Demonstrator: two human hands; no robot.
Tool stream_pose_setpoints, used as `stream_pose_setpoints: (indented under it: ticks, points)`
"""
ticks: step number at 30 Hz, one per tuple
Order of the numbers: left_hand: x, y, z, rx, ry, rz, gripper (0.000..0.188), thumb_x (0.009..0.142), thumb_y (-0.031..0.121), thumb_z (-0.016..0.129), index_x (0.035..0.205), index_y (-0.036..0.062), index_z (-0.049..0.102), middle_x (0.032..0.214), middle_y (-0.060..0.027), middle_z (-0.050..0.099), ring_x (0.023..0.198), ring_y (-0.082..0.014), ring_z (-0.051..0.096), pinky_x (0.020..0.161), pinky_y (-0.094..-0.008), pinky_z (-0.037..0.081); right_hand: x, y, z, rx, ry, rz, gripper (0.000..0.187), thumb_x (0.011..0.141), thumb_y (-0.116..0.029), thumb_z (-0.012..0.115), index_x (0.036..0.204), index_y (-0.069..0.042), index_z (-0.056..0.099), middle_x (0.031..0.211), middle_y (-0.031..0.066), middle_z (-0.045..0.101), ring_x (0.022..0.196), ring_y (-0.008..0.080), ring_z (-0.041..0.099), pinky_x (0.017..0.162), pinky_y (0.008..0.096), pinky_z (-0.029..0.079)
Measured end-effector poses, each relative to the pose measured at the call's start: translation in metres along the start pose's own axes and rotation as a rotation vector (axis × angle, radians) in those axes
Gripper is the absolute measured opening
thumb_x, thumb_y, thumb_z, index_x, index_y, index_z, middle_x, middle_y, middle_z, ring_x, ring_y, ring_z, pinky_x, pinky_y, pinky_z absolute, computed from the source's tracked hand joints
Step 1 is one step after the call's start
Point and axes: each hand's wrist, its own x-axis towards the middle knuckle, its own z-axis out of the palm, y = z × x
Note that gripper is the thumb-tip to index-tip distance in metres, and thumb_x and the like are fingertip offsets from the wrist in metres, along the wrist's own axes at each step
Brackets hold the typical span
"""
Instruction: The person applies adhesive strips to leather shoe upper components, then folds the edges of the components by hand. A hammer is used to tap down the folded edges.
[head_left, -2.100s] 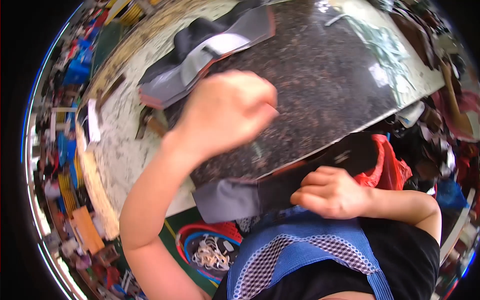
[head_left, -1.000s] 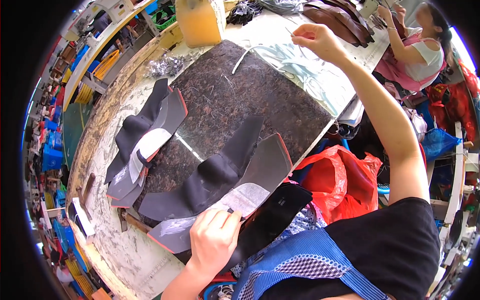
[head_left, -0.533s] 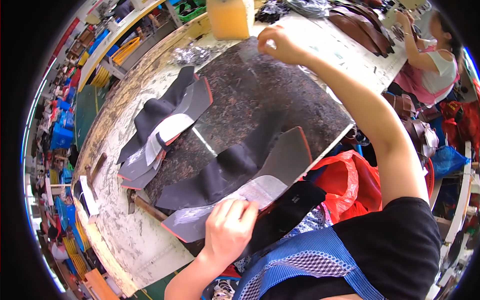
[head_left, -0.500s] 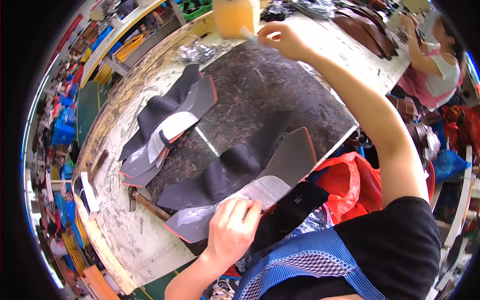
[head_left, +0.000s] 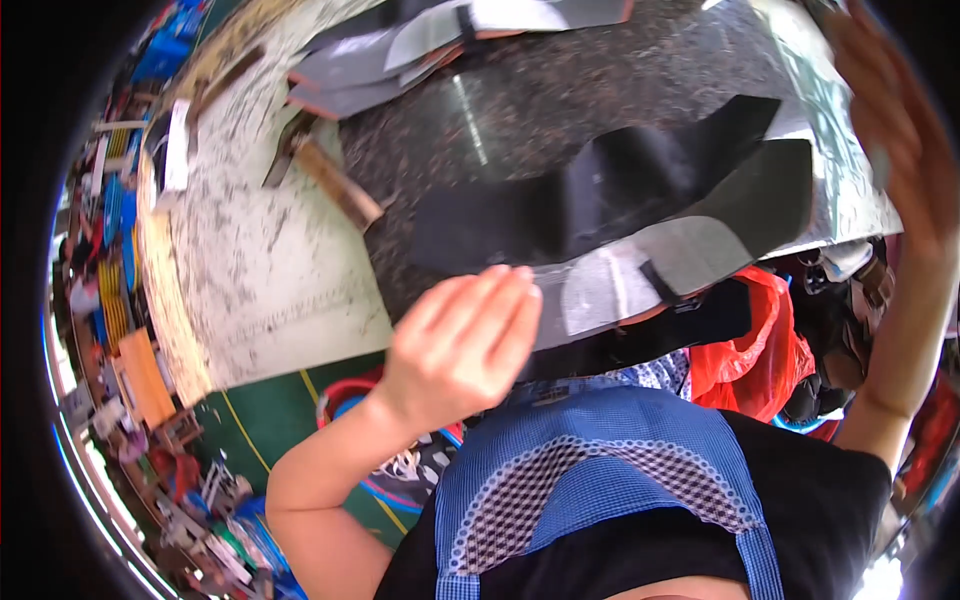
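My left hand (head_left: 465, 340) is closed over the left end of a black and grey sheet piece, at the near edge of the dark stone slab. This sheet piece (head_left: 650, 200) has a wavy black upper layer, grey layers beneath, a pale rounded patch and a short dark strip across its near edge. My right hand (head_left: 890, 130) is raised at the far right, apart from the piece. Motion smears its fingers, and I cannot make out what they hold, if anything. A similar layered piece (head_left: 420, 45) lies at the far side of the slab.
The stone slab (head_left: 520, 130) rests on a worn white bench (head_left: 270, 270). A hammer (head_left: 335, 185) with a wooden handle lies at the slab's left edge. A red plastic bag (head_left: 760, 350) hangs below the bench's near edge. A green floor (head_left: 265, 420) shows at lower left.
The view has shifted, and the yellow container is out of sight. My right hand has moved from beside it to the far right. My left hand stays at the near piece's left end.
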Motion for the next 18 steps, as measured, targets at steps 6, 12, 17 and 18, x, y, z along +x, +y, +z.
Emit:
stream_pose_setpoints:
  ticks: [6,12,17,18]
  points:
    - [-0.038,0.025,0.018,-0.090,-0.066,-0.206,0.061,0.073,0.019,0.087,0.129,0.0005,0.072,0.129,-0.0145,0.065,0.119,-0.0316,0.062,0.098,-0.0426,0.059,0.018,0.104,0.118,-0.545,0.293,0.432,0.016,0.092,-0.011,0.078,0.093,0.000,0.066,0.080,0.0038,0.070,0.066,0.0053,0.062,0.057,0.0204,0.047]
    - [-0.053,0.020,0.033,-0.136,0.050,-0.165,0.057,0.077,0.018,0.088,0.130,0.0016,0.074,0.123,-0.0123,0.058,0.118,-0.0316,0.059,0.106,-0.0435,0.058,0.044,0.162,0.136,-0.473,0.289,0.565,0.015,0.096,-0.009,0.074,0.099,0.005,0.070,0.082,0.0055,0.074,0.068,0.0072,0.065,0.061,0.0250,0.052]
    - [-0.057,0.016,0.041,-0.151,0.128,-0.145,0.051,0.079,0.014,0.086,0.127,0.0030,0.076,0.130,-0.0104,0.056,0.122,-0.0307,0.057,0.106,-0.0411,0.058,0.051,0.178,0.140,-0.496,0.387,0.595,0.017,0.096,-0.012,0.074,0.099,0.005,0.072,0.080,0.0068,0.074,0.066,0.0083,0.066,0.058,0.0257,0.053]
    - [-0.057,0.017,0.044,-0.158,0.161,-0.163,0.044,0.084,0.011,0.081,0.127,0.0048,0.075,0.137,-0.0107,0.060,0.127,-0.0294,0.058,0.105,-0.0394,0.057,0.051,0.180,0.140,-0.512,0.396,0.582,0.018,0.094,-0.013,0.075,0.098,0.004,0.073,0.078,0.0076,0.074,0.064,0.0089,0.066,0.058,0.0265,0.053]
